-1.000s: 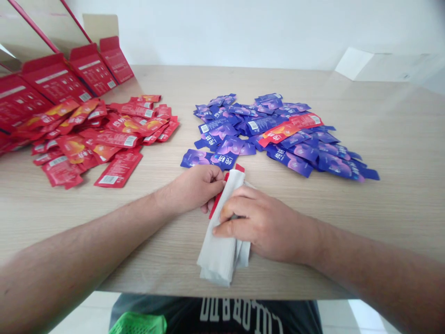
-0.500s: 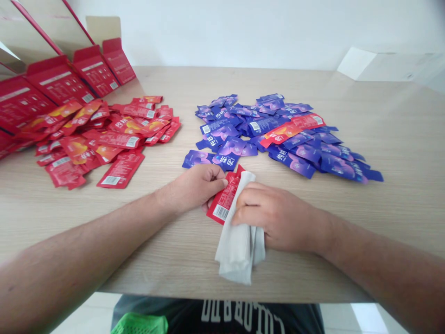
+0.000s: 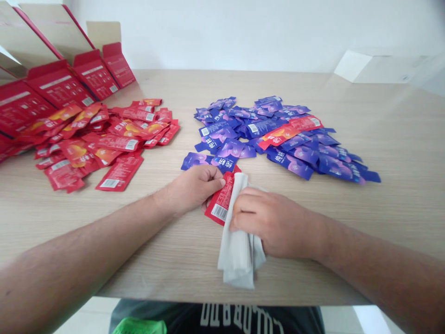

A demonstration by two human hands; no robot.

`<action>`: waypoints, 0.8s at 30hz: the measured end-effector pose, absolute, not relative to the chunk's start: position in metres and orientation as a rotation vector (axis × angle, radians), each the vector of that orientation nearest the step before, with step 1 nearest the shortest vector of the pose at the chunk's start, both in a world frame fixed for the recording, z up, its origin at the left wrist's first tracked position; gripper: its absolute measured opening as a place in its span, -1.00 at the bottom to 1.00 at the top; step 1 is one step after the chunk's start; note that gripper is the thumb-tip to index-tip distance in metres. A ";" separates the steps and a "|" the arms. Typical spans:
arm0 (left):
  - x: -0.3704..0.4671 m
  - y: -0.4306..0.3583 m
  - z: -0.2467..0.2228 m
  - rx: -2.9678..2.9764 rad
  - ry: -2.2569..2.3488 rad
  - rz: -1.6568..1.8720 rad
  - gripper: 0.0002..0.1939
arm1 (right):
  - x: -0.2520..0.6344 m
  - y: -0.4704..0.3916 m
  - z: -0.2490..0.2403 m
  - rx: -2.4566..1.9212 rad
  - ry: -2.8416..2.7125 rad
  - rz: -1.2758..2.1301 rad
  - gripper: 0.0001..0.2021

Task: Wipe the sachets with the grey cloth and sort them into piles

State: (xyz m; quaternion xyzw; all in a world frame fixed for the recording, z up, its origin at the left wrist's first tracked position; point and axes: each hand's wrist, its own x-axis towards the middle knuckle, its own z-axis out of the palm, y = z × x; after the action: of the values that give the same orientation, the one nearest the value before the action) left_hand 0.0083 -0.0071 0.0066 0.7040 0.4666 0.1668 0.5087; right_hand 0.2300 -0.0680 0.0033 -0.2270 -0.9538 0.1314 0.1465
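Note:
My left hand (image 3: 200, 188) pinches the left edge of a red sachet (image 3: 222, 200) with white print and a barcode near its lower end. In my right hand (image 3: 266, 222) is a folded white cloth (image 3: 238, 260), gripped between thumb and fingers. The cloth lies against the sachet and covers its right side; my right fingertips are partly hidden by it. Just beyond my hands lies a pile of purple-blue sachets (image 3: 232, 147). One red and orange sachet (image 3: 291, 131) rests on top of that pile.
To the left is a heap of red sachets (image 3: 120, 127), with a row of opened red boxes (image 3: 57, 86) behind it. A white box-like object (image 3: 371, 67) stands at the back right. The wooden table's front edge (image 3: 215, 301) runs close to my body.
The cloth in my right hand has shifted slightly at the sachet, its lower end now a little further right and nearer me. My left hand keeps its hold. The whole view has shifted slightly.

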 end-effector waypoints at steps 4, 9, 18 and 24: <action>0.008 -0.006 0.007 1.704 1.114 0.379 -0.76 | 0.230 -0.066 0.002 -0.670 -2.640 0.417 -0.87; 0.008 -0.007 0.009 1.729 1.089 0.282 -0.77 | 0.232 -0.061 0.004 -0.747 -2.481 0.375 -0.80; 0.009 -0.010 0.010 1.726 1.046 0.233 -0.82 | 0.230 -0.062 -0.001 -0.755 -2.456 0.317 -0.79; 0.010 -0.010 0.011 1.692 1.044 0.225 -0.81 | 0.229 -0.062 0.001 -0.796 -2.465 0.283 -0.79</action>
State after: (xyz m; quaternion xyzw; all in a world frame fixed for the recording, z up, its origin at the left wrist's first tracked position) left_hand 0.0102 -0.0101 0.0108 0.7117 0.4390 0.0947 0.5402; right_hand 0.2288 -0.0621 0.0006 -0.2946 -0.9122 0.1047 0.2647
